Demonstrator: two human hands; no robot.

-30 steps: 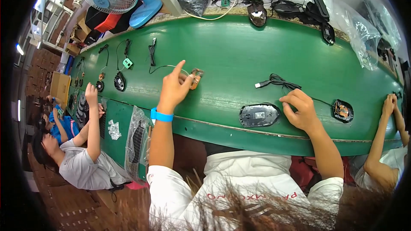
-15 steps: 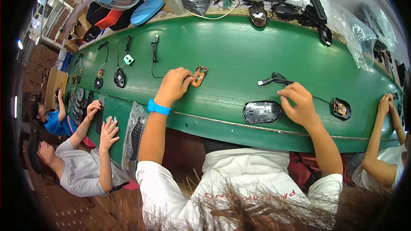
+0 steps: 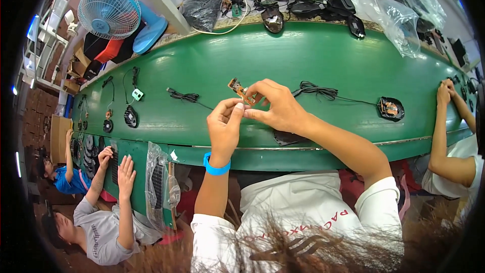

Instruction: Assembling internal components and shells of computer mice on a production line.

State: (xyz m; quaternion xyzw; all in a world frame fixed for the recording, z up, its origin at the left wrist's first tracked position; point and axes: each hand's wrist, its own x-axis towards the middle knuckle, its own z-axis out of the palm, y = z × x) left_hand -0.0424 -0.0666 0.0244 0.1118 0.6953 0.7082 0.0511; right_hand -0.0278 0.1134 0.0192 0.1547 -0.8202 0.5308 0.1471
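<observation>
Above the green work surface, an orange mouse circuit board (image 3: 236,86) is held tilted between my two hands. My left hand (image 3: 225,125), with a blue wristband, pinches the board's lower end. My right hand (image 3: 275,105) grips it from the right side, its fingertips meeting the left hand's. A bundled black cable (image 3: 186,96) with a plug lies to the left, its wire running toward my hands. Beneath my right wrist a black mouse shell (image 3: 285,138) shows only in part.
To the right, another coiled cable (image 3: 318,90) runs to a mouse half with a board (image 3: 390,108). More mouse parts (image 3: 131,116) lie left. Behind are a blue fan (image 3: 109,11), a black bag (image 3: 201,10) and plastic bags (image 3: 396,20). Co-workers (image 3: 103,232) sit on both sides.
My right hand has moved left from beside the mouse shell to the board. The board is lifted and tilted, with both hands now on it. The view has shifted a little.
</observation>
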